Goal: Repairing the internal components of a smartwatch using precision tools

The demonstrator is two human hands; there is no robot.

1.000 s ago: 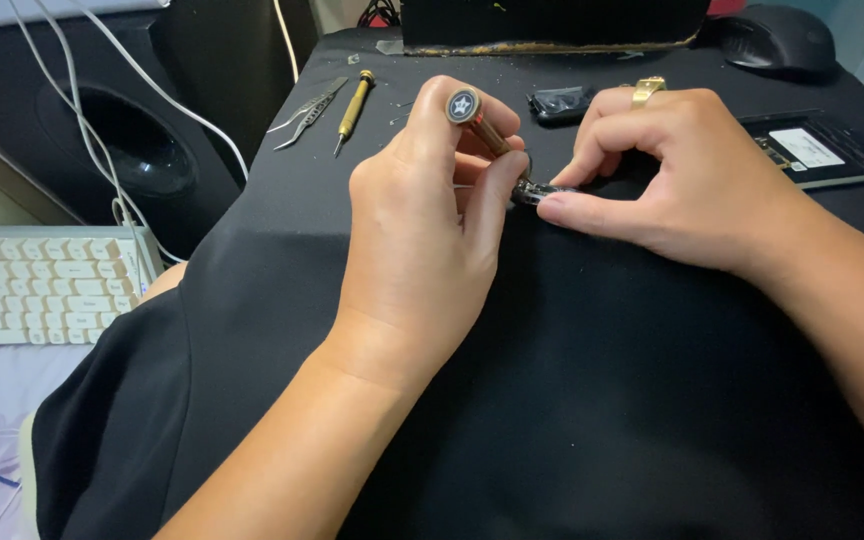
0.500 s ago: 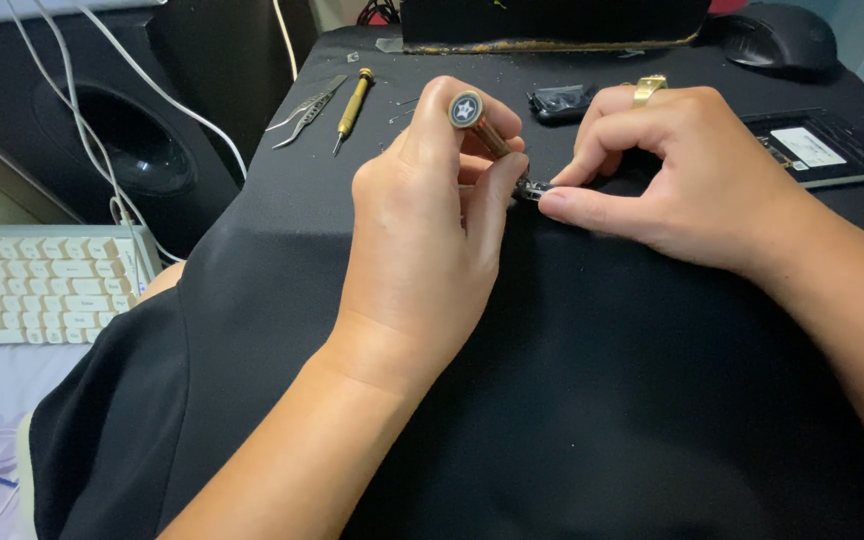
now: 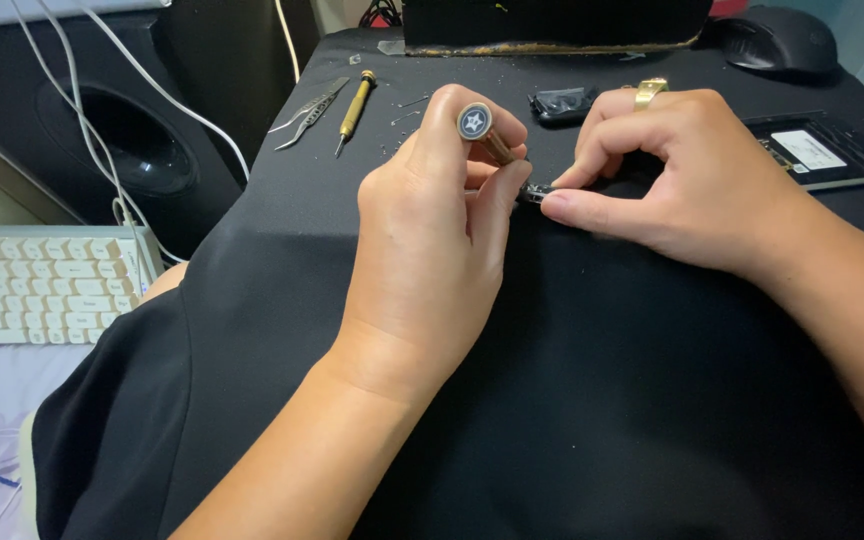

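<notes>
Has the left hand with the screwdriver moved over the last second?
No. The left hand keeps the screwdriver in the same spot relative to the brass screwdriver lying on the black cloth.

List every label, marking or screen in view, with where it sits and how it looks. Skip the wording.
White label: a rectangular sticker on the opened dark flat device at the right edge of the black cloth, beyond the right hand.
Star emblem: a pale star on a dark round cap atop the screwdriver held in the left hand.
No lit screen is in view.
</notes>
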